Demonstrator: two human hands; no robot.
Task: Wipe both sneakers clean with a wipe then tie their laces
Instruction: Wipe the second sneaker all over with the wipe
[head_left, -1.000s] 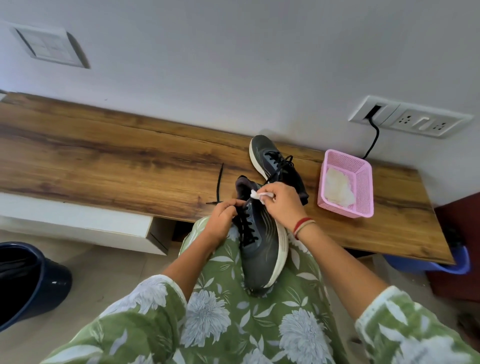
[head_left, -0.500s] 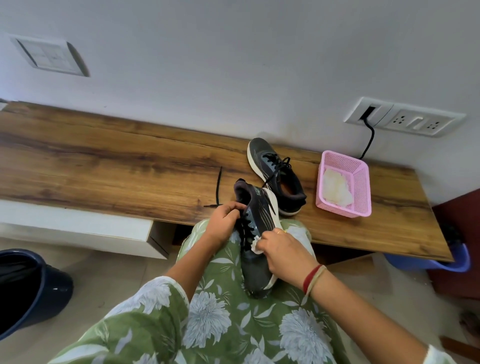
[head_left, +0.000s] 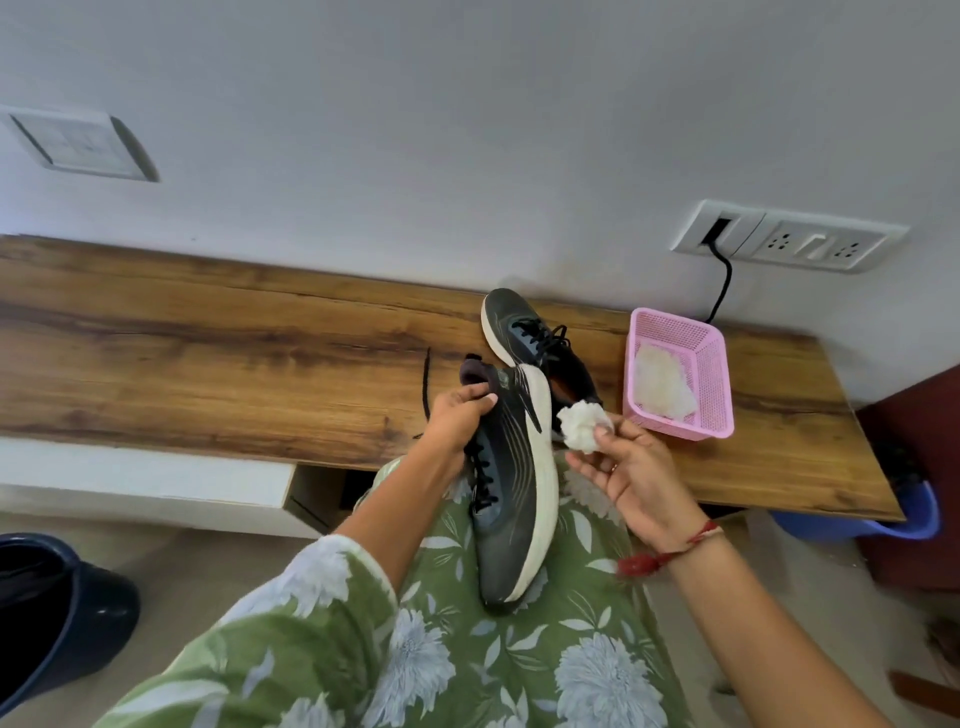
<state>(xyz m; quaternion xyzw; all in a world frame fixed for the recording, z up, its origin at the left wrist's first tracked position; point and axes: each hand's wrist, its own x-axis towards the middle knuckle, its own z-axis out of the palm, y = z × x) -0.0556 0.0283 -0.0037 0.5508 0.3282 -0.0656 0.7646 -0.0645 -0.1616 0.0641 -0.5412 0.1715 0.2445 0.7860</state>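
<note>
- The right hand (head_left: 631, 480), pressed to the lap sneaker (head_left: 511, 483) half a second ago, has lifted clear, pinching a balled white wipe (head_left: 583, 425) just beside the sole.
- The left hand (head_left: 454, 420) stays clamped on the heel collar, tilting the shoe onto its side.
- Laces hang untied; the second sneaker (head_left: 535, 345) waits on the wooden bench (head_left: 208, 358) beside a pink basket (head_left: 714, 384).
- Wiping looks unfinished.

**Colours and patterns on show**

Dark grey sneaker on the lap (head_left: 511, 493): white sole, pale curved stripes, black laces. Second sneaker (head_left: 524, 332): same grey and white, orange lining. Crumpled wipe (head_left: 583, 426): white. Mesh basket (head_left: 709, 374): pink. Wooden shelf (head_left: 208, 358): brown streaked grain. Garment (head_left: 467, 665): green with pale floral print. Wrist thread (head_left: 670, 551): red.
</note>
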